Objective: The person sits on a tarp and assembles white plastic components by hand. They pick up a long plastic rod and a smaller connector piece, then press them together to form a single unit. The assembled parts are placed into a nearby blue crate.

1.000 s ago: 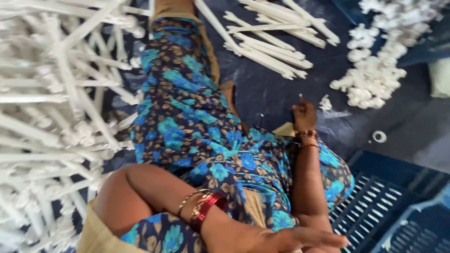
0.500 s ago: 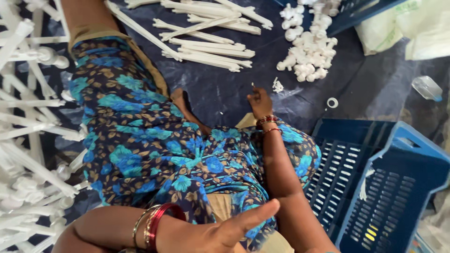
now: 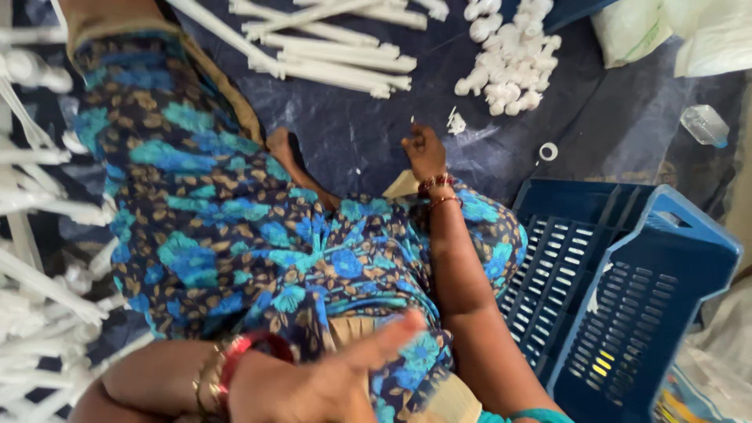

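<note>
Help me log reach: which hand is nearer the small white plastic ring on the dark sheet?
Right. The right hand rests just left of the ring; the left hand is far below.

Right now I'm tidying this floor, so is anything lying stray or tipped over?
Yes. A clear plastic bottle lies on its side on the dark sheet, and a small white ring sits alone, apart from the pile of white fittings. The blue crate also sits tilted.
</note>
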